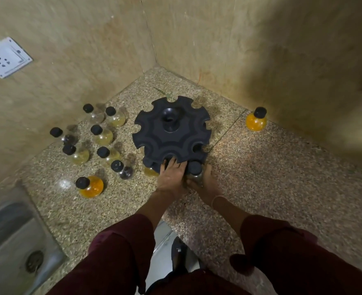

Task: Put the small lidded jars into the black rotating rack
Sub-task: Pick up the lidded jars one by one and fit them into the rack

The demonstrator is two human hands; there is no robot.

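- Where is the rack?
- The rack (171,133) stands on the surface (261,177), near the corner where two walls (218,39) meet. A strip of bare surface lies behind it, in front of the walls.
- What are the hands doing?
- The left hand (171,177) lies on the rack's near edge with its fingers flat on top. It holds nothing. The right hand (205,184) is just beside it, curled round a dark jar (195,167). That jar is at a notch in the near edge, with its black lid up.
- Is any jar in the rack?
- A yellow jar (150,171) peeks out from under the near-left edge, just beside the left hand. I cannot tell if it sits all the way in its notch. The notches round the far rim are open.
- And the rest?
- Eight jars (101,134) stand in a bunch on the left, between the rack and the left wall, apart from the rack. An orange jar (256,120) stands alone on the right, close to the right wall.
- Where is the room to move?
- The wide bare part is to the right of the rack and in front of it. A sink (10,241) is at the near left, where the surface ends.
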